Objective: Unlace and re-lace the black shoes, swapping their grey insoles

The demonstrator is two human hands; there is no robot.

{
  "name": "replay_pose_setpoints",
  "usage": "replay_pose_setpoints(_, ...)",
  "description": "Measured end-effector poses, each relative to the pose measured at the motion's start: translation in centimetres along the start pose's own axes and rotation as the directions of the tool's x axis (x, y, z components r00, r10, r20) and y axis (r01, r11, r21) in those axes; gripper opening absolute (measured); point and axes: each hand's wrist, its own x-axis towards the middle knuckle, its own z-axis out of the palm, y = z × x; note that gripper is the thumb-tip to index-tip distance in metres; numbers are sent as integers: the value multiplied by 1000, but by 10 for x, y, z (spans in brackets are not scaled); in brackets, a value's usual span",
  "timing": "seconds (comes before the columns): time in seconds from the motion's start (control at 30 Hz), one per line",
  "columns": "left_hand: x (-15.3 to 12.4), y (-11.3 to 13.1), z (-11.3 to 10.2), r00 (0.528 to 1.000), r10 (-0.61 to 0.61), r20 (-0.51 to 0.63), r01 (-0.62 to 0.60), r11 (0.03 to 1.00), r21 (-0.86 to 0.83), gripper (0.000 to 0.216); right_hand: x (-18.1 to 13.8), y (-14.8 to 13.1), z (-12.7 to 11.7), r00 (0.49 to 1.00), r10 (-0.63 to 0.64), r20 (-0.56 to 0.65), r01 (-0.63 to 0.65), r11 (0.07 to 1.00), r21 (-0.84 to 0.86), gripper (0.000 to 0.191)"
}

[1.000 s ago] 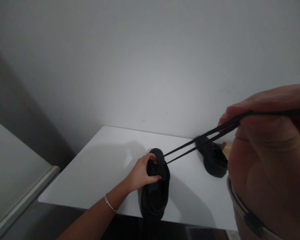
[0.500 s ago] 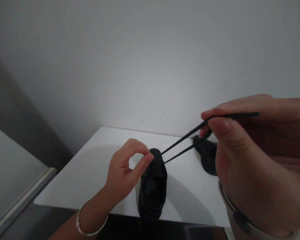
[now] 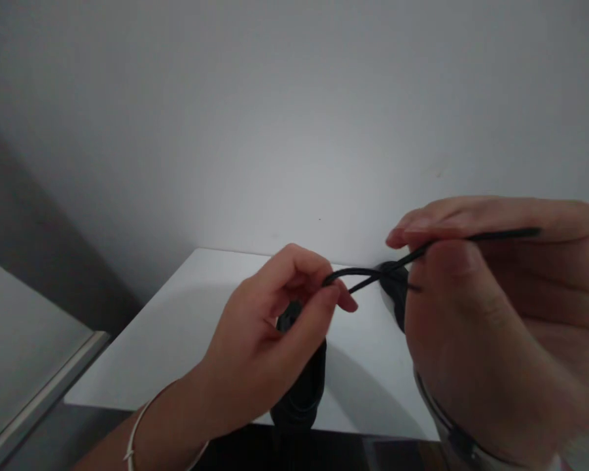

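Note:
My left hand (image 3: 275,333) pinches a black shoelace (image 3: 356,271) between thumb and fingers above a black shoe. My right hand (image 3: 495,320) grips the lace too, its end sticking out past the thumb to the right. Between the hands, two strands of lace bow and cross. The near black shoe (image 3: 302,396) stands on the white table with its opening toward me; my left hand covers most of its front. Whether the lace is threaded in this shoe is hidden.
A second black shoe (image 3: 391,284) stands at the back right of the white table (image 3: 177,327), partly behind my right hand. The pale wall (image 3: 294,131) rises directly behind the table. A light ledge (image 3: 44,399) runs along the left.
My left hand has moved up and right from the shoe to the lace and now pinches it. The two strands, apart and stretched from the shoe before, now cross between my hands.

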Motion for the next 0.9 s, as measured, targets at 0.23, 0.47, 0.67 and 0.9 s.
replay_pose_setpoints(0.23, 12, -32, -42, 972, -24, -232, -35, 969, -244, 15, 5, 39, -39, 967, 255, -18, -232, 904, 359, 7)
replay_pose_setpoints(0.47, 3, -70, -100, 931, -292, -218, 139, 837, -529, 20, -15, 91, -98, 898, 383, -214, -293, 887, 357, 16)
replay_pose_setpoints(0.67, -23, -107, -142, 841, -406, -357, 236, 870, -433, 23, -45, 133, -138, 799, 509, -321, -373, 837, 399, 21)
replay_pose_setpoints(0.9, -46, -137, -165, 757, -383, -529, 279, 922, -268, 26, -60, 164, -159, 745, 515, -423, -380, 850, 365, 28)
